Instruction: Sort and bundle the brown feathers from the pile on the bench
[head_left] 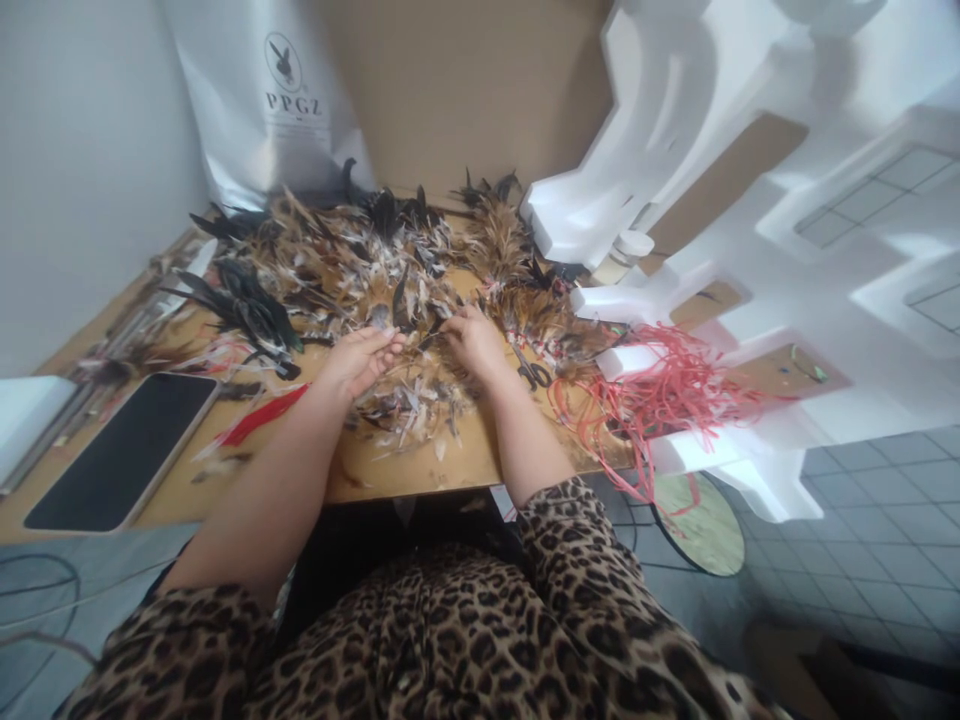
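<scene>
Brown, white and black feathers (315,255) lie heaped across the wooden table (457,462). My left hand (364,358) is closed, thumb against the fingers, with a small greyish feather at its fingertips. Just to the right, my right hand (472,340) reaches into the near edge of the heap, its fingers pinched on something too small to make out. Loose small feathers (409,410) are scattered between and below the hands. Dark scissors (532,372) lie beside my right wrist. A bunch of black feathers (251,305) rests left of the heap.
A phone (124,450) lies at the left, near red strips (266,415). Pink-red ties (675,385) spill over white foam pieces (637,110) on the right. A silver bag (262,130) stands behind the heap. A round stool (701,525) is below the table's right edge.
</scene>
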